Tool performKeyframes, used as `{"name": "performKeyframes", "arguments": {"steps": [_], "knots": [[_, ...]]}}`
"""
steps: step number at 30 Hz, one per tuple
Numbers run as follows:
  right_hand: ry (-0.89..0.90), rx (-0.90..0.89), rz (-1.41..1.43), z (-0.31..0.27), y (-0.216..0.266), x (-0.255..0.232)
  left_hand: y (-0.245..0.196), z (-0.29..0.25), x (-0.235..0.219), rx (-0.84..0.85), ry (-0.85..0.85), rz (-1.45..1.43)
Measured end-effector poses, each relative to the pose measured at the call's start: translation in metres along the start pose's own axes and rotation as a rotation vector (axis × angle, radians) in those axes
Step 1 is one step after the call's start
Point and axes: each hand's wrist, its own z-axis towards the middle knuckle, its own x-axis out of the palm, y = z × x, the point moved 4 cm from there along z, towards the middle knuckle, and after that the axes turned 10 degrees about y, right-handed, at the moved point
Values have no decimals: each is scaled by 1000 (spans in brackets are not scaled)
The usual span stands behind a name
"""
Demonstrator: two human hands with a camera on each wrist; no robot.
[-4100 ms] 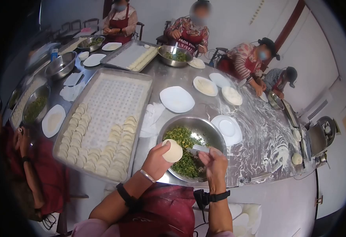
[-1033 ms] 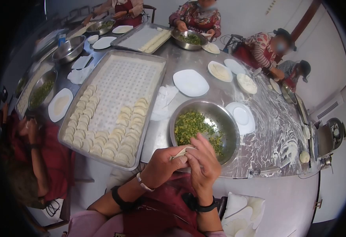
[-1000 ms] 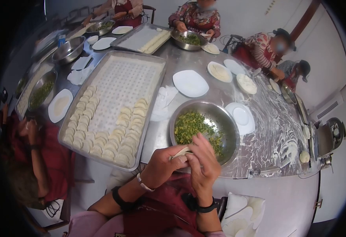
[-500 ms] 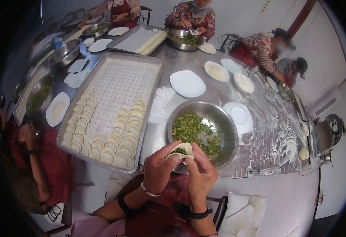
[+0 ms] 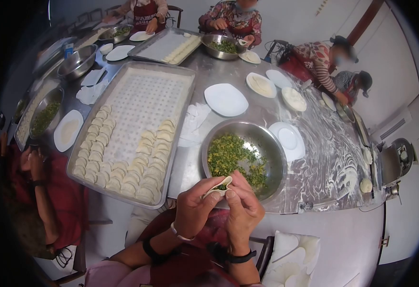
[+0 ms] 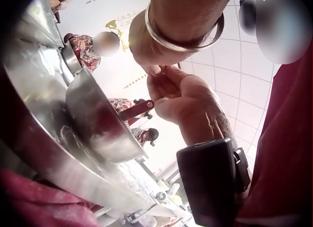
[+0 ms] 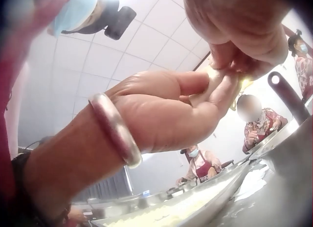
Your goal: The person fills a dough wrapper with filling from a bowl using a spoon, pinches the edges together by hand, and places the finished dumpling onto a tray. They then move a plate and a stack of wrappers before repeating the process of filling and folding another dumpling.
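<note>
Over the near rim of a steel bowl (image 5: 277, 160), both hands hold a half-folded dumpling (image 5: 222, 186). Green filling shows in the opening between its raised wrapper edges. My left hand (image 5: 193, 203) pinches the wrapper from the left, thumb on the near edge. From the right, my right hand (image 5: 245, 210) pinches the other side, and the two thumbs lie close together. Chopped green and yellow filling (image 5: 231, 155) covers much of the bowl's bottom. A dark handle (image 6: 139, 110) sticks up past the bowl's rim in the left wrist view.
Left of the bowl lies a large tray (image 5: 183, 107) with rows of folded dumplings (image 5: 147, 191). A square white plate (image 5: 226, 99), stacked plates (image 5: 288, 141) and crumpled white paper (image 5: 193, 124) surround the bowl. Flour streaks the steel table (image 5: 324, 158). Several people sit around it.
Earlier my left hand held a flat round wrapper and my right a utensil at the bowl. Now both hands pinch the filled wrapper, its edges drawn closer together than half a second ago.
</note>
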Motion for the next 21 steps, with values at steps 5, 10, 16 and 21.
{"name": "performKeyframes", "arguments": {"steps": [5, 10, 16, 21], "knots": [[74, 90, 50, 4, 0, -1, 0, 0, -8, -17, 61, 3], [141, 87, 70, 5, 2, 1, -3, -2, -7, -8, 94, 98], [104, -42, -132, 0, 5, 1, -10, -6, -4, -80, 9, 3], [125, -105, -121, 0, 8, 0, -5, -7, -8, -45, 61, 157]]}}
